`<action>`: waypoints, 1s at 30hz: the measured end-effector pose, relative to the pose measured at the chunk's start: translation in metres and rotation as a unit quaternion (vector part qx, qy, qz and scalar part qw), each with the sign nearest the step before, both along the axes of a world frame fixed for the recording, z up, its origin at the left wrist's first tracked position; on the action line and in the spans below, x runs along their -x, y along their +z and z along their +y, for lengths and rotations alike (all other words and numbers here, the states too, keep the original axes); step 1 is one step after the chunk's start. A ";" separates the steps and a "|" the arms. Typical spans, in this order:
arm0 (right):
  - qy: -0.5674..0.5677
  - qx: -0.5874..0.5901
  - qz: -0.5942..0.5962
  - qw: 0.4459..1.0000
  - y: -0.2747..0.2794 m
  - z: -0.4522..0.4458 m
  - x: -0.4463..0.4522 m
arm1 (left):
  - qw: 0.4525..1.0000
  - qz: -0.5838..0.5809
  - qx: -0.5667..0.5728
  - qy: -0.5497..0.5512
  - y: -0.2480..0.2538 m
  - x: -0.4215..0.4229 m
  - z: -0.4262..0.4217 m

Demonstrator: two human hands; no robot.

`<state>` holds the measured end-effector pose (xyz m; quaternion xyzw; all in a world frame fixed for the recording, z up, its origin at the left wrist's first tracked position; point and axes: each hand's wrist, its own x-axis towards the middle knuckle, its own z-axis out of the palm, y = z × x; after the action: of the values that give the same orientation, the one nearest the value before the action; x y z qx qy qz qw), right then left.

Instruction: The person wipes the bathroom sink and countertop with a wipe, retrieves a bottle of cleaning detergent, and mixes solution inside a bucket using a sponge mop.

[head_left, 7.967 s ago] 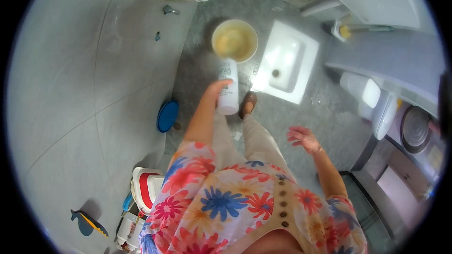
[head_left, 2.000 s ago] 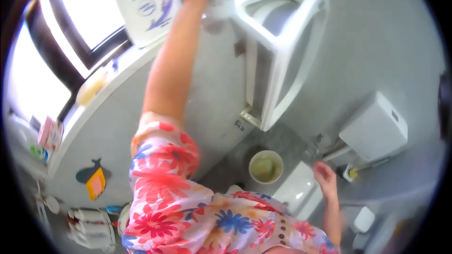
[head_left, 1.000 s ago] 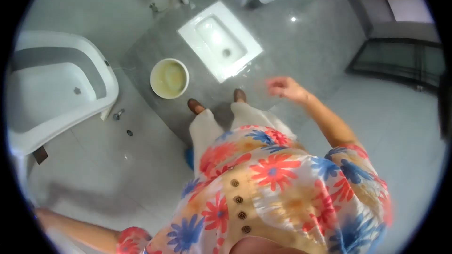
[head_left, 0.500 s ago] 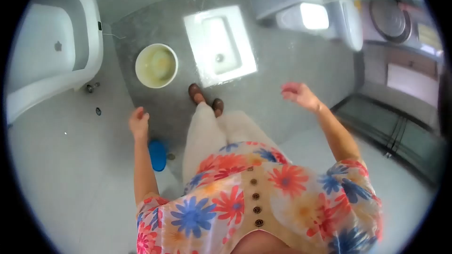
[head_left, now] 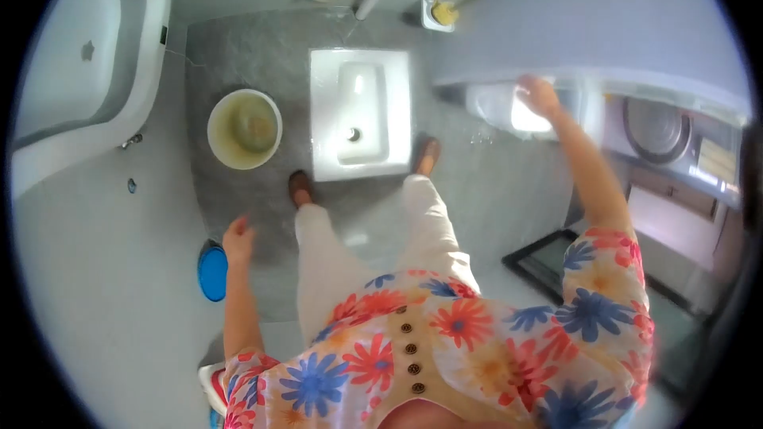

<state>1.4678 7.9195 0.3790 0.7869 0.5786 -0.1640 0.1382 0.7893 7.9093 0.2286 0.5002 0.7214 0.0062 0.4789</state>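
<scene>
My left hand [head_left: 238,240] hangs low beside the left wall, near a blue oval object [head_left: 212,273]. Its fingers are loosely bent and a little apart, with nothing in them. My right hand [head_left: 539,97] is stretched out to the right, at the lower edge of a grey-violet panel [head_left: 588,40] and over a white bin [head_left: 489,106]. Its fingertips are blurred, and whether they touch or grip anything cannot be made out. A white bucket [head_left: 244,129] with yellowish liquid stands on the floor, left of the white squat toilet [head_left: 362,115].
A white tub [head_left: 149,48] hangs at the upper left, above a wall tap [head_left: 132,141]. A brush holder [head_left: 439,14] stands by the far wall. At the right are a round basin [head_left: 656,129] and a dark-framed glass panel [head_left: 548,266]. My feet flank the toilet's near edge.
The white bottle has gone from view. My left hand came down from the window ledge, empty. My right hand has reached up and right to the panel's edge. My feet have moved apart.
</scene>
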 end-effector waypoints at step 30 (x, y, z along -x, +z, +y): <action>0.232 0.102 -0.627 0.737 -0.040 0.241 -0.175 | 0.704 -0.308 -0.044 0.638 -0.292 -0.025 0.046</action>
<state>1.6430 8.1608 0.3394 0.5341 0.5060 0.3457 0.5825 0.8140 7.9553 -0.0632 -0.0886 0.6798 0.4958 0.5331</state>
